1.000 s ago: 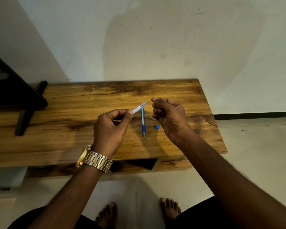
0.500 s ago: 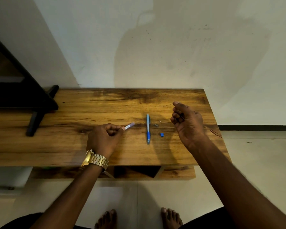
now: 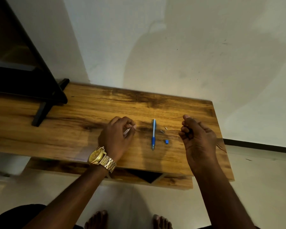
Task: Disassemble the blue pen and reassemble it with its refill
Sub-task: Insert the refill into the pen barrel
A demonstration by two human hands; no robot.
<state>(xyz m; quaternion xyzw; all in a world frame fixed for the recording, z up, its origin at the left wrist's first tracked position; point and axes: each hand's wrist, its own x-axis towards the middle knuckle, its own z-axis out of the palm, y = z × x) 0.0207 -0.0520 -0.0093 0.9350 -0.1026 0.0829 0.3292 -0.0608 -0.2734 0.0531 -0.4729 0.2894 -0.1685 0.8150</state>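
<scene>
Over the table, both hands' fingers curled.

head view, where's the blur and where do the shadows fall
Head view: the left hand and the pale piece it pinches are motion-smeared; the blue pen on the wooden table is only slightly soft; a large soft shadow of the person falls on the wall; wide-angle distortion bows the table edges.

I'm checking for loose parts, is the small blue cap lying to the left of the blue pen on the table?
No, the small blue cap lies on the table to the right of the blue pen, near its grip end.
</scene>
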